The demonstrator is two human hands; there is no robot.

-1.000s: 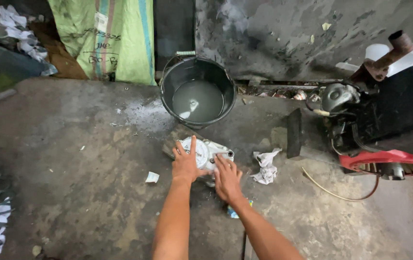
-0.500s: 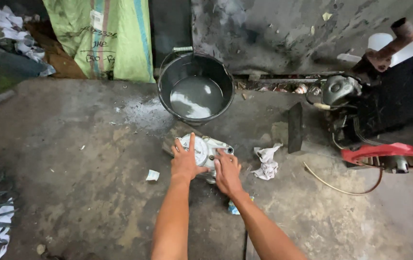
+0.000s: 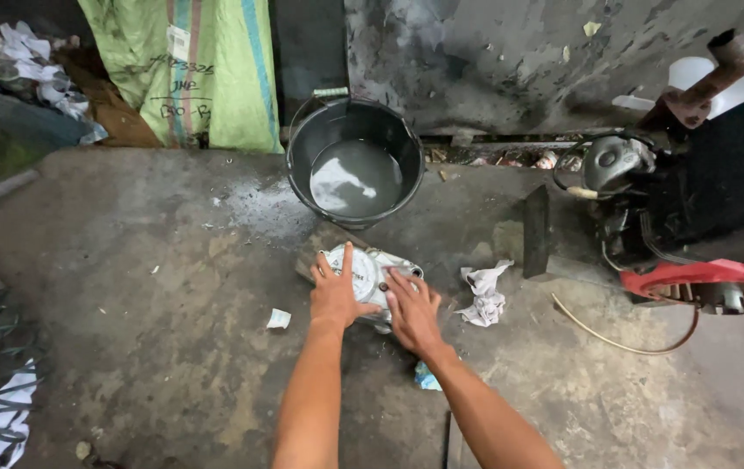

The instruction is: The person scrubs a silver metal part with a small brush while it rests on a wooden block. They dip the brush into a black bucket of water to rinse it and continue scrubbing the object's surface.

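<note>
Head view shows the left hand (image 3: 335,293) and the right hand (image 3: 412,311) both spread flat, fingers open, pressing down on a silvery metal engine cover (image 3: 374,269) that lies on the concrete floor (image 3: 155,347) rather than clasping it. At twelve o'clock from the cover stands a black bucket (image 3: 302,165) holding murky water, at three o'clock lies a crumpled rag (image 3: 483,295), and at nine o'clock a small paper scrap (image 3: 278,319).
</note>
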